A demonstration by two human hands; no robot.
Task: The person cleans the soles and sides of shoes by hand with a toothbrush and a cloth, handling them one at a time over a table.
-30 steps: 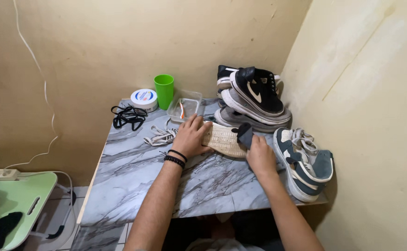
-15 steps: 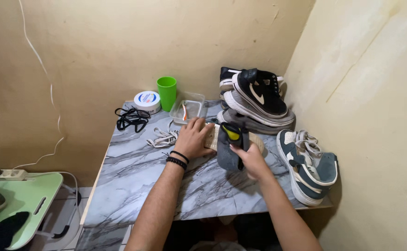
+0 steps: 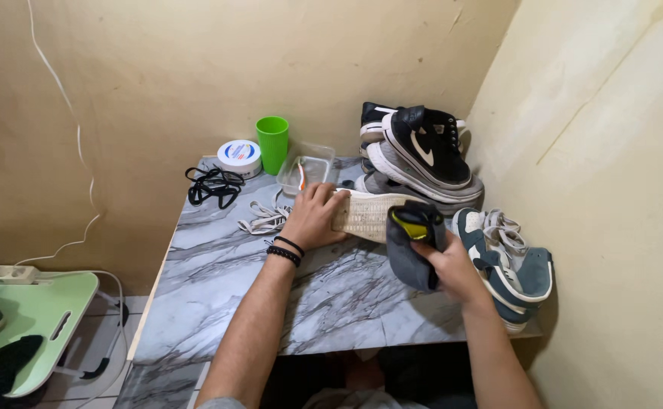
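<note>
A shoe lies sole-up [image 3: 369, 212] on the marble-patterned table [image 3: 218, 280], its pale ribbed sole facing me. My left hand [image 3: 314, 217], with dark bead bracelets at the wrist, presses flat on the heel end of that sole. My right hand [image 3: 452, 266] holds a dark grey cloth [image 3: 411, 254] wrapped around something yellow-green, lifted just off the sole's right end.
Black and grey sneakers [image 3: 421, 155] are stacked at the back right corner. A blue-grey sneaker pair [image 3: 509, 261] lies at the right edge. A clear tray [image 3: 305, 173], green cup [image 3: 272, 144], round tin [image 3: 238, 157], black laces [image 3: 212, 185] and white laces [image 3: 263, 221] sit at the back left.
My right hand lifted the grey cloth off the sole and drew it right and toward me, baring more of the sole. My left hand stayed on the shoe.
</note>
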